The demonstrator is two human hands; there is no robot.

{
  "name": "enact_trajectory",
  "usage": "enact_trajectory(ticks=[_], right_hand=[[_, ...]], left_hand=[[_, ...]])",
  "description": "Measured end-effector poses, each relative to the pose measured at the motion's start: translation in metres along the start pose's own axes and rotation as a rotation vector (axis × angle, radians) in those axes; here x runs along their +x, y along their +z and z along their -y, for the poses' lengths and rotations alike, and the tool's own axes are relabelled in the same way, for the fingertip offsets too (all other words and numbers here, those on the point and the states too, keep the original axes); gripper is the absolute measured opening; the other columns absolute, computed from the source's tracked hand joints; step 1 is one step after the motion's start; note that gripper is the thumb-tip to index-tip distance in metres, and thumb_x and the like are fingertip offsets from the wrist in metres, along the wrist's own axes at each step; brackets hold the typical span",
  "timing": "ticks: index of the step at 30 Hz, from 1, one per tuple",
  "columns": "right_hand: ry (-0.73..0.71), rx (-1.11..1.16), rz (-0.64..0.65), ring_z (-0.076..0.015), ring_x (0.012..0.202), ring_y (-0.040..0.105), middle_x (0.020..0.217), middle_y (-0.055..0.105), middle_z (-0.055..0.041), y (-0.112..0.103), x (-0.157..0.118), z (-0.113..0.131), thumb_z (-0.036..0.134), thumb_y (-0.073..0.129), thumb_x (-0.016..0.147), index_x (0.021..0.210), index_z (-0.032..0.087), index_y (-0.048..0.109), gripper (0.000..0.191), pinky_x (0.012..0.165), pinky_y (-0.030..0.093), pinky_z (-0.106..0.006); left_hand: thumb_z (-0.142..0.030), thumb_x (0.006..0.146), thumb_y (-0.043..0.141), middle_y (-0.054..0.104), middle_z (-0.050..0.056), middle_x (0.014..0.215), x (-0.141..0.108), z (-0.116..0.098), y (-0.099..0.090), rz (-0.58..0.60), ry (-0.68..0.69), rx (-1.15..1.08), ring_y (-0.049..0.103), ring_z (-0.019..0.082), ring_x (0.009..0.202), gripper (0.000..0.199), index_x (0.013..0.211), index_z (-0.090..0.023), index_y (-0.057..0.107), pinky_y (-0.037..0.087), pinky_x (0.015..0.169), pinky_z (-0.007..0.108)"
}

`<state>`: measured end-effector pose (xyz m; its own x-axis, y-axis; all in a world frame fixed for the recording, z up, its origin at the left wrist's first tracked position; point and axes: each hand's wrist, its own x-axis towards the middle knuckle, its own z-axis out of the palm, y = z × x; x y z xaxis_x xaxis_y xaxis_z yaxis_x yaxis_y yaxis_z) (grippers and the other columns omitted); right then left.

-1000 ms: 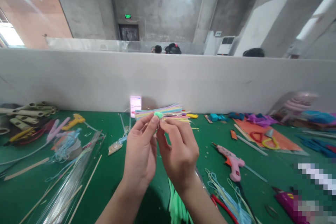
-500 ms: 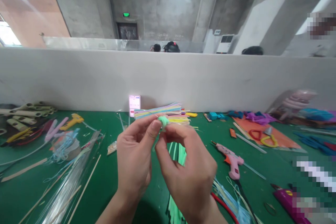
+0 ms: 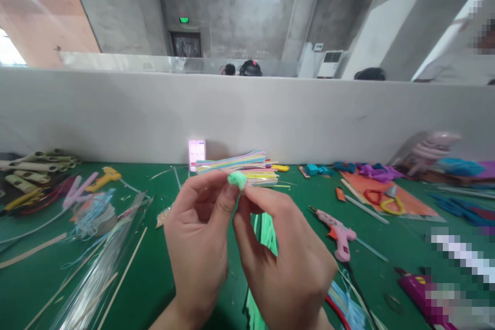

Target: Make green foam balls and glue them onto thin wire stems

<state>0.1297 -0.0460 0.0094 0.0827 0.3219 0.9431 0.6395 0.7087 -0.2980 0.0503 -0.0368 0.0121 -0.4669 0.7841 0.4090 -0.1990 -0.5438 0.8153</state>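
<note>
My left hand [image 3: 201, 232] pinches a small bunched-up light green pipe cleaner [image 3: 237, 179] between thumb and fingertips, raised above the table. Close against it, my right hand [image 3: 284, 252] has its thumb and forefinger pressed together at the lower right side of the same piece. How the pipe cleaner is twisted is too small to make out. Below my hands a bundle of straight green pipe cleaners [image 3: 267, 234] lies on the green table, partly covered by my right hand.
At the right lie a pink glue gun [image 3: 340, 234] and scissors [image 3: 392, 202] on an orange sheet. A lit phone [image 3: 197, 153] leans on the white partition [image 3: 154, 118], beside coloured strips [image 3: 232, 161]. Clear plastic wrapping [image 3: 104, 263], a yellow glue gun [image 3: 105, 178] and bamboo pieces [image 3: 34, 167] lie left.
Both hands have turned slightly, and the green piece sits a little further left and lower. My right hand has shifted down and to the right. The view has moved slightly.
</note>
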Motion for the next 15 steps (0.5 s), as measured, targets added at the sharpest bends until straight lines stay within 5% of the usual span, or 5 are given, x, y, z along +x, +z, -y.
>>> enact_trajectory(ticks=[5,10,15], right_hand=[[0.041,0.033,0.037,-0.0150,0.089,0.072,0.096,0.075,-0.0064,-0.009,0.003,0.005,0.007,0.061,0.088,0.110,0.015,0.066,0.024,0.084,0.061,-0.024],[0.320,0.191,0.207,-0.0128,0.072,0.073,0.091,0.076,0.0009,-0.040,0.015,0.006,0.011,0.065,0.087,0.111,0.025,0.069,0.028,0.066,0.063,-0.020],[0.343,0.325,0.309,-0.0119,0.066,0.072,0.083,0.074,0.0034,-0.058,0.021,0.001,0.010,0.069,0.085,0.114,0.026,0.065,0.034,0.056,0.061,-0.015]], left_hand=[[-0.023,0.087,0.075,0.077,-0.008,0.087,0.001,0.001,0.002,-0.040,0.176,0.109,0.072,0.008,0.079,0.011,0.094,-0.031,0.074,0.059,0.073,0.016],[-0.015,0.089,0.071,0.074,-0.010,0.092,-0.004,-0.001,0.001,0.017,0.276,0.129,0.069,0.005,0.082,0.022,0.098,-0.035,0.074,0.056,0.077,0.014],[-0.015,0.089,0.071,0.075,-0.010,0.092,-0.008,-0.002,0.001,0.061,0.253,0.140,0.069,0.006,0.085,0.022,0.098,-0.035,0.075,0.056,0.080,0.015]])
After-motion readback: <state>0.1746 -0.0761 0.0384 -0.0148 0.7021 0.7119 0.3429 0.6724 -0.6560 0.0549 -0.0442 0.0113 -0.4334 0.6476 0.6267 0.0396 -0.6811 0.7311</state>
